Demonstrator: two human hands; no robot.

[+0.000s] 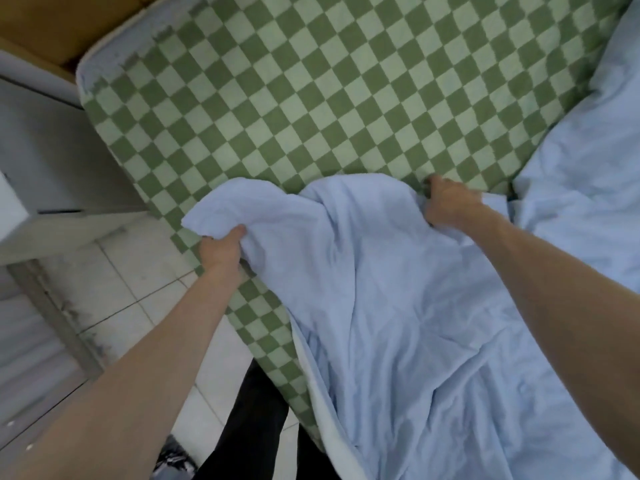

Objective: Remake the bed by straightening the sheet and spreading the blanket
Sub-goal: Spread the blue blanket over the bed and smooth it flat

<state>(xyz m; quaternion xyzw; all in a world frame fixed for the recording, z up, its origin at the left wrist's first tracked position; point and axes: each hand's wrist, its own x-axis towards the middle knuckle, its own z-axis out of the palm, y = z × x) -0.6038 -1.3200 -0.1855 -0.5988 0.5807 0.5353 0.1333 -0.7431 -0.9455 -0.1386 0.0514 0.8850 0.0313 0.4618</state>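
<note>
While two hands grip one blanket [398,306].

Checkered sheet [311,98] lies bare ahead; blue blanket [415,323] heaps right.

- The left hand [221,249] is at the end of a bare forearm that stretches up from the lower left corner; its thumb lies on top of a fold of the blanket [398,306] and its fingers are curled underneath, gripping the fold.
- The right hand [450,202] reaches further forward, on a bare forearm that comes in from the right edge; its knuckles face up and its fingers are curled tight into bunched cloth of the same blanket.
- Both arms are extended and well apart.
</note>
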